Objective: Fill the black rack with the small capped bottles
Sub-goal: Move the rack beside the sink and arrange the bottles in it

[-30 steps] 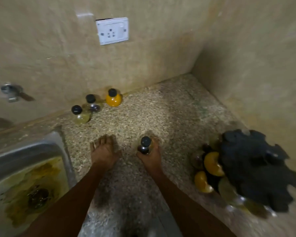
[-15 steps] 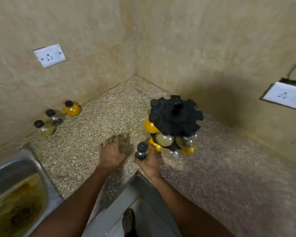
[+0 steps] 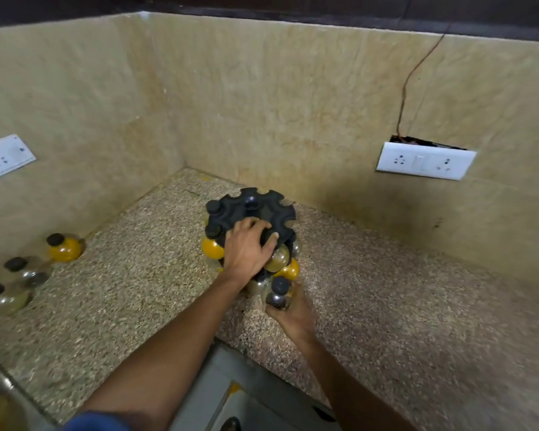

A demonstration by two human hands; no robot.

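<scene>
Loading is underway: left hand (image 3: 246, 250) grips the black rack (image 3: 252, 214) on the desk (image 3: 386, 306), right hand (image 3: 288, 309) clasps a capped bottle (image 3: 278, 295) beside it, probably needing an empty notch next.

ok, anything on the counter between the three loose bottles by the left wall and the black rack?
Nothing: in the head view only bare speckled counter lies between the three loose bottles and the black rack.

arms: bare forearms | left sleeve (image 3: 97, 423): blue, short | hands: no gloves
</scene>
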